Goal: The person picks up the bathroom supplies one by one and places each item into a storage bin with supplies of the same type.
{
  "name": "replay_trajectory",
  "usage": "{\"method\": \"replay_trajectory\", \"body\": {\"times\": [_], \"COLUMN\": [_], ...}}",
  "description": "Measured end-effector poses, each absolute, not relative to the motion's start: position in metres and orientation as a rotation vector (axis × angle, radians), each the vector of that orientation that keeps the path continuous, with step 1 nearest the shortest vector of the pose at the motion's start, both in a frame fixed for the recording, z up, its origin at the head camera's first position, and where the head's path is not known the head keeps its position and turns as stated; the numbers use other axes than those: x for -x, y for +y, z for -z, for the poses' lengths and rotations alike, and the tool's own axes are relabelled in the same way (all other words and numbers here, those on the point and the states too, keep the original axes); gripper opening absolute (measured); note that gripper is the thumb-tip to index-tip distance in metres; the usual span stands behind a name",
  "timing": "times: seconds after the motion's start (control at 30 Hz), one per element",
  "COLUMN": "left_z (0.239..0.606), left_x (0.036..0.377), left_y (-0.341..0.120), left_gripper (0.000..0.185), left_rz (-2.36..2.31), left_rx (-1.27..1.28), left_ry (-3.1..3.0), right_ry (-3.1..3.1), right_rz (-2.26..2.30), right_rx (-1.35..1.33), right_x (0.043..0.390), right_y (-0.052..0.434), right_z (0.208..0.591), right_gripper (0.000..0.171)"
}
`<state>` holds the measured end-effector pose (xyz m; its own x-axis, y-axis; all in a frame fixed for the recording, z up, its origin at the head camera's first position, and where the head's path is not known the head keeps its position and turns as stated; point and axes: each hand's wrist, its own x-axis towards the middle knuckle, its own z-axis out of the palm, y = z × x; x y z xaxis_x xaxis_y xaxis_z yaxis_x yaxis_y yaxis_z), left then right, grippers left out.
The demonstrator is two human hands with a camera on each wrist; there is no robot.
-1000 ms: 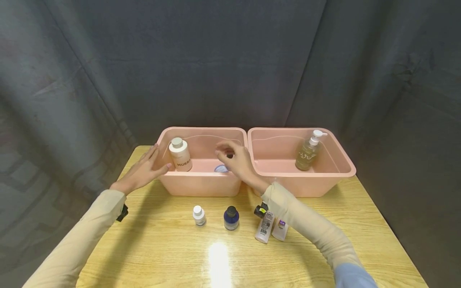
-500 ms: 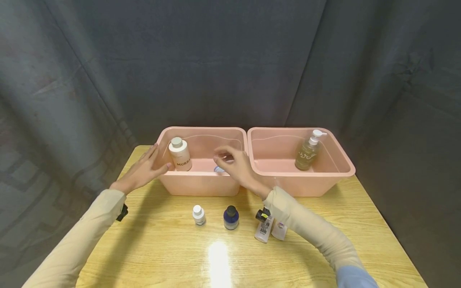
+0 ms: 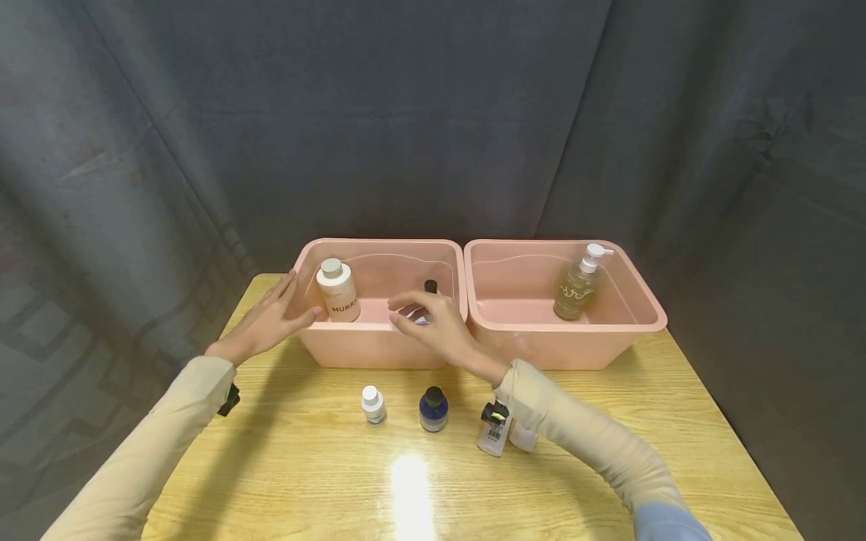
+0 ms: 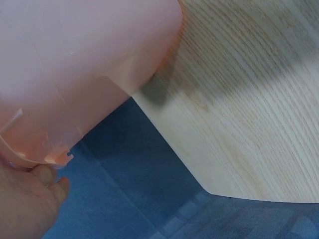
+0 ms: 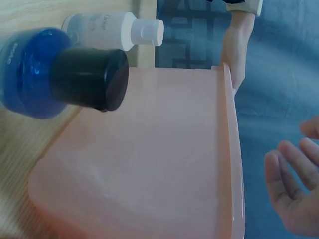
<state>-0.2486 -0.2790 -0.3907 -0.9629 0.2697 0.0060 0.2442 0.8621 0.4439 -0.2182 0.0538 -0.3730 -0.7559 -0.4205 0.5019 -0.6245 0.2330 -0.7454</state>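
- Your right hand (image 3: 433, 327) has nothing in its grip: fingers spread loose and slightly bent, hovering over the front wall of the left pink tub (image 3: 379, 349).
- Just past those fingertips, inside that tub, you can see a small black-capped bottle (image 3: 430, 286) standing near the right wall, not touched by anything.
- Your left hand (image 3: 267, 319) is flat and relaxed too, fingers straight, pressed against the tub's left outer wall, thumb by the rim. The left wrist view shows the thumb (image 4: 47, 177) right under the rim edge.
- A white bottle marked MURRA (image 3: 337, 290) stands upright in the tub's left corner, close to your left fingertips but with the wall between.
- The right pink tub (image 3: 561, 342) sits flush against the left one and holds an amber pump bottle (image 3: 578, 284) at its far side.
- On the wooden surface (image 3: 304, 466) in front: a little white-capped bottle (image 3: 372, 404), a blue bottle with black cap (image 3: 433, 409), and two clear bottles (image 3: 494, 432) lying partly under your right sleeve.
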Motion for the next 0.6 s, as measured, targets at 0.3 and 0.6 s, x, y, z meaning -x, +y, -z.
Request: {"method": "replay_trajectory", "body": {"times": [0.3, 0.6], "left_z": [0.39, 0.392], "left_x": [0.249, 0.25], "left_y": [-0.279, -0.28], "left_gripper": [0.097, 0.097], "left_rz": [-0.676, -0.678], "left_rx": [-0.406, -0.411], "left_ry": [2.966, 2.967], "right_ry": [-2.326, -2.414], "right_rz": [-1.478, -1.29], "right_rx": [-1.12, -1.353], "right_x": [0.213, 0.208], "right_y": [0.051, 0.051], "right_z": [0.379, 0.384], "right_gripper": [0.02, 0.03]}}
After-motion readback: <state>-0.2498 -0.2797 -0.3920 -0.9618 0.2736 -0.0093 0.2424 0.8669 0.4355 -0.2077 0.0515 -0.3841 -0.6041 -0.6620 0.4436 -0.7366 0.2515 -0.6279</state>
